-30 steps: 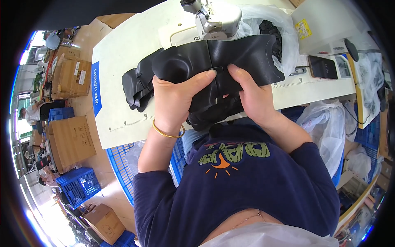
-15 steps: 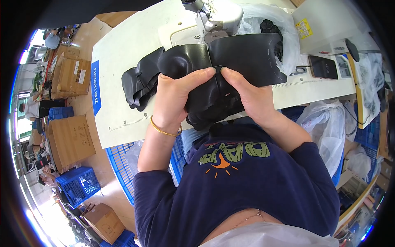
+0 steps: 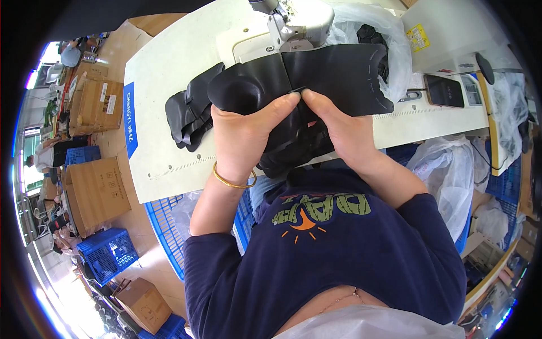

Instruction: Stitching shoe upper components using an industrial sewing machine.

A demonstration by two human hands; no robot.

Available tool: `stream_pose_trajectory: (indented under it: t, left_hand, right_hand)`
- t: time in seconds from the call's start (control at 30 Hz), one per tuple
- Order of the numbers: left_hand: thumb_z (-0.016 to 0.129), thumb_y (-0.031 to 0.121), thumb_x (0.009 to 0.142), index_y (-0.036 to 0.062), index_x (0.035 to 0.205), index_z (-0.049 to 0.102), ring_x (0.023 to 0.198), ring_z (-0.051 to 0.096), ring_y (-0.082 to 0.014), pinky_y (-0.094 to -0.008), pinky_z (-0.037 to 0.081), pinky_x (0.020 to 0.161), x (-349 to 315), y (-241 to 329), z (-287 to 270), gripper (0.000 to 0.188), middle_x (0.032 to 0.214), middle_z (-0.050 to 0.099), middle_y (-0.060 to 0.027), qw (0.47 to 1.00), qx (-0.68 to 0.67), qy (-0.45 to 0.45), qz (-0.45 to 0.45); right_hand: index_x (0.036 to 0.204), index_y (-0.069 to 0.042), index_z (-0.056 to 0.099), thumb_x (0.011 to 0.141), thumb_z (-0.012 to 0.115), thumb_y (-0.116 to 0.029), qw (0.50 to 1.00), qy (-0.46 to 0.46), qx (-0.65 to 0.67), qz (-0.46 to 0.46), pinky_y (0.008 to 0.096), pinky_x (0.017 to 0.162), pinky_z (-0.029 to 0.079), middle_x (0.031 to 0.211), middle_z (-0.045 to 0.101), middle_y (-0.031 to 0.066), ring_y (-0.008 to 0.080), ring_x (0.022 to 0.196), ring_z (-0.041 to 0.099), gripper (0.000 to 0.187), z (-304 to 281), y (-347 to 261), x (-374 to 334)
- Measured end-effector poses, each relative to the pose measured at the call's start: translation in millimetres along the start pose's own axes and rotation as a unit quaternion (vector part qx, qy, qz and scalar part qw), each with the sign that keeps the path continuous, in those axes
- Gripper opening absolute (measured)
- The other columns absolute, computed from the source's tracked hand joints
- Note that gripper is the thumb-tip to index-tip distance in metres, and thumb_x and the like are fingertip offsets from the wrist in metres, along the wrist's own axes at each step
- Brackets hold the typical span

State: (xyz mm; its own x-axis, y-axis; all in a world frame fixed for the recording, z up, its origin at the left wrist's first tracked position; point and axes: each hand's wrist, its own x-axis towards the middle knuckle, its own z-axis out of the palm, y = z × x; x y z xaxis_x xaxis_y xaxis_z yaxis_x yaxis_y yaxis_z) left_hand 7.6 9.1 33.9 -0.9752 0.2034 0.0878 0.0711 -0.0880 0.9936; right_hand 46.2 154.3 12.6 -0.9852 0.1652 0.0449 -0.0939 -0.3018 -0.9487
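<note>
A black, smooth leather-like piece (image 3: pixel 339 76) with a seam down its middle is stretched between my two hands over the table's near edge. My left hand (image 3: pixel 243 135) grips its left part, thumb pressed beside the seam. From the other side my right hand (image 3: pixel 341 133) grips it too, its thumb tip close to the left one. The other fingers of both hands are hidden beneath the material. More black material (image 3: pixel 296 150) hangs folded below my thumbs. Just beyond the piece stands a white sewing machine (image 3: pixel 299 28).
Stacked black pieces (image 3: pixel 192 107) lie left on the white table (image 3: pixel 164 73). A clear plastic bag (image 3: pixel 398 62) with black pieces stands right of the machine, near a phone (image 3: pixel 444 91). Blue crates (image 3: pixel 108 254) and cardboard boxes (image 3: pixel 99 195) stand on the floor at left.
The black piece's left part has tilted and shifted slightly left and down with my left hand. Both thumbs remain at the seam; my right hand has barely moved.
</note>
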Motion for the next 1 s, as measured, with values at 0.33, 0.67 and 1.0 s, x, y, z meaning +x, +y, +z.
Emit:
stream_pose_trajectory:
  t: [0.33,0.67,1.0]
  left_hand:
    - [0.070,-0.007,0.074,-0.0006,0.090,0.067,0.071,0.064,-0.0105,-0.0234,0.053,0.066,2,4,-2,0.018,0.083,0.068,-0.0048,0.991,-0.117,0.004,-0.072]
    - [0.072,-0.006,0.072,-0.0020,0.085,0.068,0.069,0.062,-0.0083,-0.0216,0.051,0.065,5,14,-2,0.014,0.079,0.067,-0.0034,1.000,0.006,0.011,-0.014]
    - [0.069,-0.005,0.073,-0.0051,0.090,0.067,0.071,0.066,-0.0149,-0.0250,0.054,0.068,37,31,-16,0.018,0.086,0.069,-0.0108,0.988,-0.095,-0.045,-0.115]
  right_hand:
    - [0.093,-0.001,0.061,0.086,0.063,-0.005,0.999,-0.006,-0.005,-0.053,0.0193,0.057,0.043,0.081,0.059,-0.0011,0.0042,0.068,0.053,0.008,3,3,1]
    - [0.092,-0.002,0.061,0.086,0.063,-0.005,0.999,0.002,0.014,-0.031,0.0196,0.055,0.043,0.079,0.059,-0.0007,0.0044,0.065,0.053,0.007,5,0,1]
    - [0.097,0.002,0.059,0.095,0.053,-0.019,0.996,-0.015,0.061,-0.062,0.0219,0.047,0.044,0.077,0.063,0.0067,0.0100,0.054,0.056,0.021,-5,-17,11]
